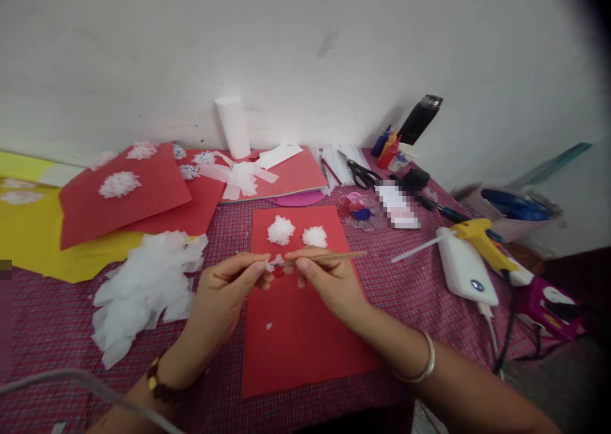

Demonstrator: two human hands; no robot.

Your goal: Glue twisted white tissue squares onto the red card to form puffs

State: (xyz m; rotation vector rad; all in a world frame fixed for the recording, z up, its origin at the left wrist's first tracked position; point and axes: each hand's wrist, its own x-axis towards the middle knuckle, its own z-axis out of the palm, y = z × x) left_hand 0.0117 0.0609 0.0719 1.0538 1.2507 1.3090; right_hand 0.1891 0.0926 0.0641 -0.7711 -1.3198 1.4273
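Right above the red sheet, both hands are meeting up for some pretty fiddly work. The left hand has thumb and fingers pinched together on a tiny bit of white tissue, which sits right at the tip of a thin wooden stick. The right hand has its fingers closed around that stick, with the back end poking out past the knuckles toward the sheet's right side. So yeah, the tissue bit is basically between the two hands, over the sheet's upper half.

On the sheet's far end sit two fluffy white puffs, a left one and a right one, side by side but apart. One small white scrap lies on the sheet nearer the person.

Just left of the sheet there's a messy heap of white tissue pieces on the cloth-covered desk. Beyond the sheet's far edge stands a white roll. Off past its far right corner are black-handled scissors, and well to its right, a yellow glue gun rests against a white power bank.
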